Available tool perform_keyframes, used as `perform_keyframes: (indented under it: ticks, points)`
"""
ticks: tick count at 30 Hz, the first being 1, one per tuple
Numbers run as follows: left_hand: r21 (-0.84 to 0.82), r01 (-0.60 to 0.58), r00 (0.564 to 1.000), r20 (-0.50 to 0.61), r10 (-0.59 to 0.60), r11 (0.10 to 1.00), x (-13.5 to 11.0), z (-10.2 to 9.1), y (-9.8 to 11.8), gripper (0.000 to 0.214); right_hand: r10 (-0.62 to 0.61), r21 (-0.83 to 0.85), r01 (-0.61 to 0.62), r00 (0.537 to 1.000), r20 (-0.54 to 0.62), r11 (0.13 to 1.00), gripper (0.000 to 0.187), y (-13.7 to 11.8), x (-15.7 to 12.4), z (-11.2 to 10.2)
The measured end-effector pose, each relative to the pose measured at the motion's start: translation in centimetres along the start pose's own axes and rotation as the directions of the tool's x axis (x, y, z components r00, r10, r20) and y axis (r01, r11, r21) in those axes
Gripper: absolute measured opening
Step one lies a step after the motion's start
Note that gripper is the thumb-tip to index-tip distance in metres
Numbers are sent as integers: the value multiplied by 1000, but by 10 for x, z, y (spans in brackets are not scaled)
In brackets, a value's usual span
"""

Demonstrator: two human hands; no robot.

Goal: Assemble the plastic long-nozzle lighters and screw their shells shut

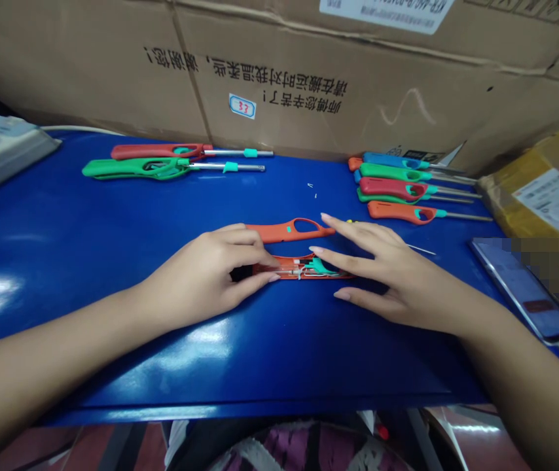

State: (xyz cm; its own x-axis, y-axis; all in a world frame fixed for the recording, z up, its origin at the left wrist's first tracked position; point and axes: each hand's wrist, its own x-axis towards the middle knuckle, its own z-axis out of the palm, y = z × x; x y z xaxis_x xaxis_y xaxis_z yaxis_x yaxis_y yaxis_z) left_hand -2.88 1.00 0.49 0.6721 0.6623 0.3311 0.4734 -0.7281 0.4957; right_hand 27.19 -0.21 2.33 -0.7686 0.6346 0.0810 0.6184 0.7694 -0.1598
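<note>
An orange lighter half-shell (287, 267) lies open side up on the blue table, with a clear tank, thin wires and a green trigger (319, 265) inside. My left hand (215, 265) pinches its left end between thumb and fingers. Just behind it rests the matching orange cover half (274, 232), partly under my left hand's knuckles. My right hand (382, 268) hovers over the shell's right end, fingers spread and holding nothing. A thin metal rod (421, 249) and a small yellow bit (349, 222) show beyond the right hand, partly hidden.
Red (162, 151) and green lighters (137, 168) lie at the back left. Several assembled lighters (397, 190) sit at the back right, beside a taped carton (549, 190). A phone (525, 291) lies at right. A large cardboard box (279, 72) walls off the back of the table (260, 360).
</note>
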Motion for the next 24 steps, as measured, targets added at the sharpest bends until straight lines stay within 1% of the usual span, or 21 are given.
perform_keyframes:
  ticks: [2, 7, 13, 16, 18, 20, 21, 22, 24]
  points:
    - [-5, 2, 1000, -1, -2, 1000, 0, 0, 0, 14, -5, 20, 5, 1000, 2, 1000, 53, 1, -1, -1]
    - [-24, -7, 1000, 12, 7, 1000, 0, 0, -2, 16, -21, 13, 20, 997, 69, 1000, 56, 0, 0, 5]
    - [-18, -4, 1000, 21, 5, 1000, 2, 0, -3, 14, -27, 4, 27, 998, 49, 1000, 53, -1, 0, 9]
    - [-7, -2, 1000, 17, 2, 1000, 1, 0, -2, 14, -6, 36, 7, 1000, -12, 999, 54, 1, -1, 3]
    - [2, 0, 1000, 19, 0, 1000, 1, -1, -2, 14, 24, 101, -12, 993, -115, 995, 53, 4, -1, -3]
    - [12, 0, 1000, 27, 0, 1000, 1, -1, -1, 15, 75, 192, -27, 967, -245, 981, 42, 9, -2, -8]
    - [15, -2, 1000, 28, 1, 1000, 1, -1, -1, 15, 104, 242, -33, 953, -286, 970, 32, 12, -2, -10]
    - [17, -4, 1000, 28, 3, 1000, 1, -1, -1, 15, 115, 284, -28, 948, -295, 958, 21, 14, -2, -11]
    - [16, -4, 1000, 23, 4, 1000, 1, -1, -1, 15, 110, 352, -16, 962, -250, 936, 7, 16, -1, -9]
